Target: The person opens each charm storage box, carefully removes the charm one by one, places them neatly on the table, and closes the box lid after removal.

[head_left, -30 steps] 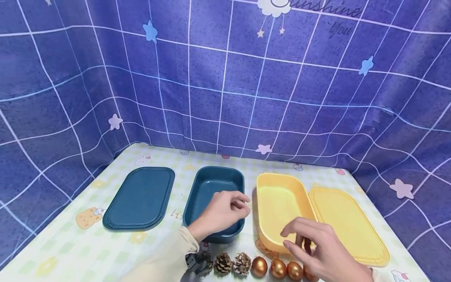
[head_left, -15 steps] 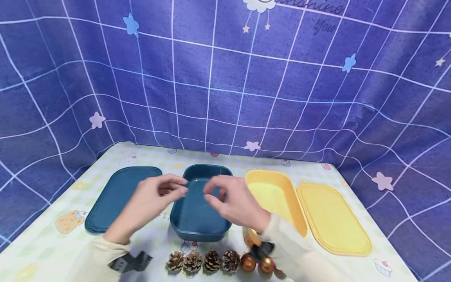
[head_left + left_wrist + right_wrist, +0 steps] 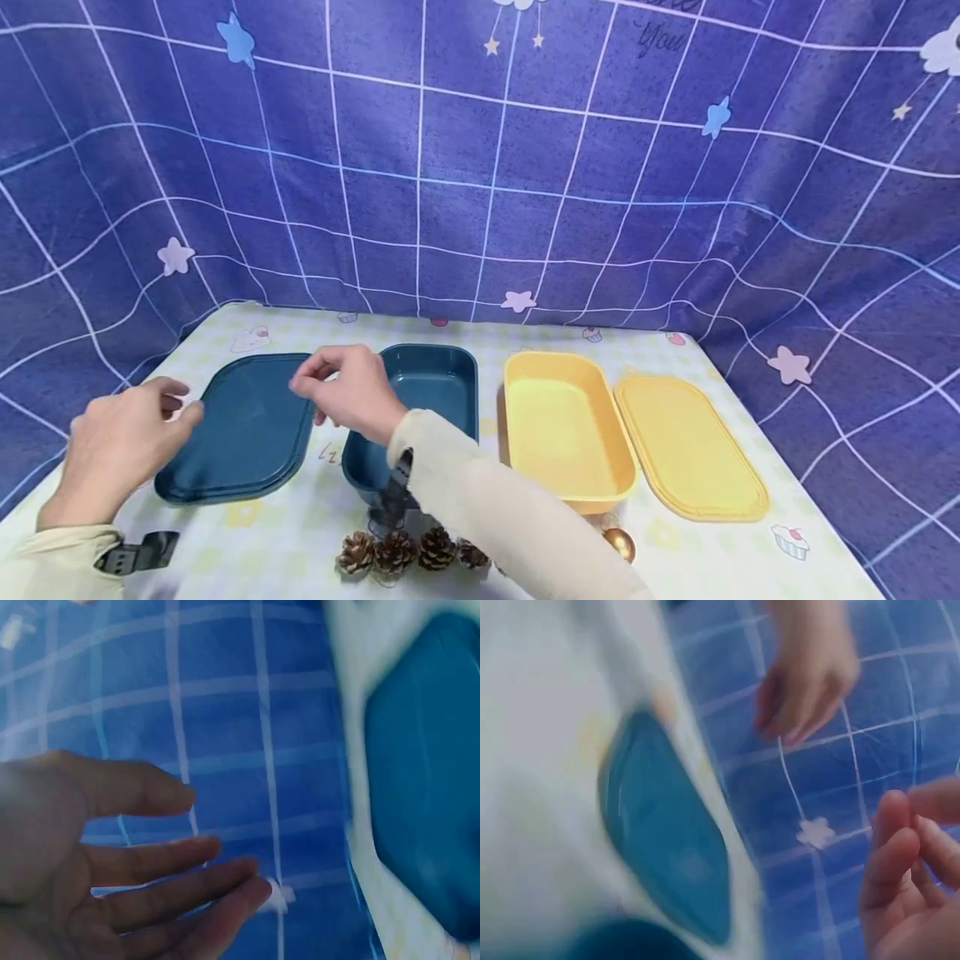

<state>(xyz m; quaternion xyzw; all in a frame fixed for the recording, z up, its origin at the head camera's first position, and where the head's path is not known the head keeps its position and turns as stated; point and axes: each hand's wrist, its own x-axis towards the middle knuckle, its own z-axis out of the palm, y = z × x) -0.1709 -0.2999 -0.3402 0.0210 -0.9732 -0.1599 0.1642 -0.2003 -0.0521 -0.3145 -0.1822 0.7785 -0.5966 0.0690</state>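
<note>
My left hand (image 3: 123,442) hovers at the left edge of the dark blue lid (image 3: 243,429), fingers loosely bent and holding nothing. In the left wrist view, the fingers (image 3: 172,870) lie apart from the thumb. My right hand (image 3: 352,387) is above the gap between that lid and the dark blue box (image 3: 438,379), fingers loosely curled with nothing seen in them. From the right wrist, the thumb and fingers (image 3: 896,859) look near each other, and the left hand (image 3: 810,690) appears beyond. Part of the box is hidden by the right sleeve.
A yellow box (image 3: 566,421) stands to the right, with a yellow lid (image 3: 693,446) flat beside it. Several pine cones (image 3: 393,552) line the front of the table. One golden ball (image 3: 619,544) shows behind the right sleeve. A blue patterned curtain (image 3: 465,167) hangs behind.
Both hands have moved left: the right from over the yellow box past the blue one, the left from over the blue box to the blue lid's left edge. The head view has shifted slightly.
</note>
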